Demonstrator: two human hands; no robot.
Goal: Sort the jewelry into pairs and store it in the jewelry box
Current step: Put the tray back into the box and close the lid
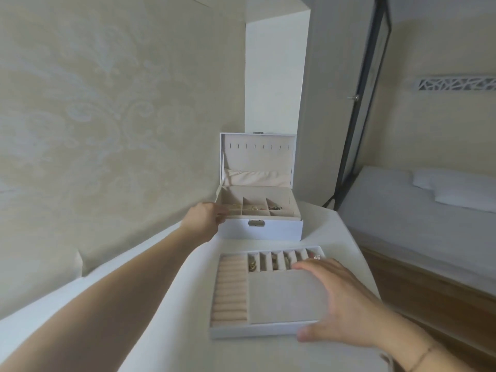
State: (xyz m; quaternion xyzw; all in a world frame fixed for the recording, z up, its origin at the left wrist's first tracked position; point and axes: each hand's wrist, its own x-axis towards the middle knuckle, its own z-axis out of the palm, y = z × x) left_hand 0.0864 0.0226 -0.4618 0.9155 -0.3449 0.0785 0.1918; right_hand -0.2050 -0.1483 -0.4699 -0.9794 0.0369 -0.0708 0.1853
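Left hand (pixel 206 216) gripped far jewelry box (pixel 261 229) left edge; right hand (pixel 341 299), fingers spread wide, rested on near tray (pixel 257 330)

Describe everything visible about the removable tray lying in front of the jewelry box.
The tray is white-rimmed, lined in beige velvety fabric, lying flat on the white table, apart from the open jewelry box. Ring rolls fill its left side, narrow slots holding gold pieces run along the back, and a flat pad covers the rest. The right hand spreads over its right edge.
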